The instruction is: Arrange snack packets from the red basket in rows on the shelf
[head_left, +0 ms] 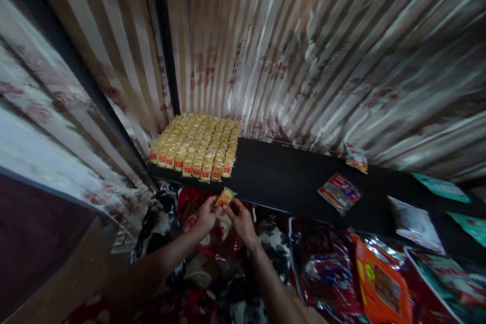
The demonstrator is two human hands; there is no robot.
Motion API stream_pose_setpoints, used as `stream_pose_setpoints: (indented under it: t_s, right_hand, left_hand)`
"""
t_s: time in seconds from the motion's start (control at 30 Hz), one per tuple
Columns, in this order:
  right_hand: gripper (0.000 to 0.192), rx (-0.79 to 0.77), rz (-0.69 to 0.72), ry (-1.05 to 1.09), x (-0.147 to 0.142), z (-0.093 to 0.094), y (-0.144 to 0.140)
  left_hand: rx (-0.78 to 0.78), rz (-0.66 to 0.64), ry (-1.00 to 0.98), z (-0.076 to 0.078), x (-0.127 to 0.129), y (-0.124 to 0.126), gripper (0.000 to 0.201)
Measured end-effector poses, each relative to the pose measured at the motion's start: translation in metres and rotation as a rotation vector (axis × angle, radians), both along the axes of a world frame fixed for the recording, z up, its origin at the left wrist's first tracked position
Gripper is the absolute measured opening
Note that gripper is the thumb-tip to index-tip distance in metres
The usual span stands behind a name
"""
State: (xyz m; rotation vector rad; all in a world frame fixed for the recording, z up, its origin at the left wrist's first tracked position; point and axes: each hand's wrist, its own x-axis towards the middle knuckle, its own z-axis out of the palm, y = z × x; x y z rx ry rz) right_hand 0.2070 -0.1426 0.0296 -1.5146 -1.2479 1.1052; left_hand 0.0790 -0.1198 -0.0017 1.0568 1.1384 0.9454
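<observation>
1 yellow packet (pixel 226 195) juts beyond left hand (pixel 205 216) and right hand (pixel 241 219), both apparently pinching it.

Makeshift snack stall, by look of it: printed sheeting (pixel 296 50) for walls, packaged snacks (pixel 195 144) in rows, assorted packets (pixel 340 192) along black worktop (pixel 273 169).
</observation>
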Motion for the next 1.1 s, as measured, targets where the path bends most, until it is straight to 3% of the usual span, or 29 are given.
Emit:
stream_pose_setpoints:
  t_s: [0.27, 0.5, 1.1]
  right_hand:
    - [0.038, 0.121, -0.125, -0.3, 0.008, 0.015, 0.038]
    - [0.042, 0.156, -0.159, -0.529, 0.01, 0.013, 0.069]
    - [0.037, 0.187, -0.279, -0.372, -0.003, -0.004, 0.08]
  left_hand:
    - [0.144, 0.155, 0.244, 0.019, 0.01, 0.02, 0.033]
    - [0.314, 0.128, 0.38, 0.024, 0.017, 0.031, 0.026]
    - [0.407, 0.096, 0.426, 0.022, 0.023, 0.047, 0.036]
